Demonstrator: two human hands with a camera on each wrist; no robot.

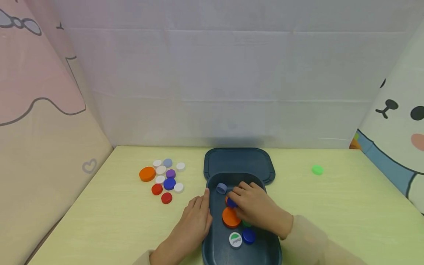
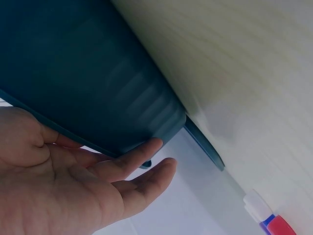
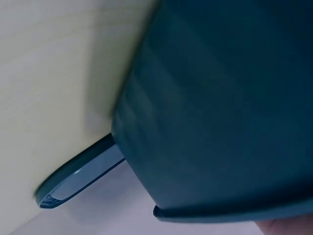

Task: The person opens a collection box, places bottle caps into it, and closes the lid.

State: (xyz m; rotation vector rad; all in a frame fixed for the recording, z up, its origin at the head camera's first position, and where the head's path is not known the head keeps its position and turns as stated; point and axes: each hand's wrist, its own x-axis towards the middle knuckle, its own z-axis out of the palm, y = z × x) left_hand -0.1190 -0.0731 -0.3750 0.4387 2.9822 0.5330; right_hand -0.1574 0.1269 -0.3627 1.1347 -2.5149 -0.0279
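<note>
Right hand (image 1: 256,206) down inside the dark teal bin (image 1: 215,250), fingers curled and pinching a dark blue cap (image 1: 232,202) near the bin's middle, just above a big orange cap (image 1: 230,217). Left hand (image 1: 195,219) flat against the bin's left outer wall, fingers straight and relaxed, gripping nothing — seen plainly from the left wrist, where the fingertips (image 2: 146,149) touch the ribbed wall under the rim. Also in the bin: a pale blue cap (image 1: 221,188) toward the far end, a white cap with a green mark (image 1: 235,240) and another dark blue cap (image 1: 248,235) toward the near end, a sliver of green (image 1: 246,223) showing under the right hand. Matching teal lid (image 1: 239,162) lying flat behind the bin, partly under its far end. On the pale yellow-green surface (image 1: 331,213), well to the left, a loose cluster of caps (image 1: 163,178) (orange, white, purple, blue, red); far off to the right, a lone green cap (image 1: 317,169)
</note>
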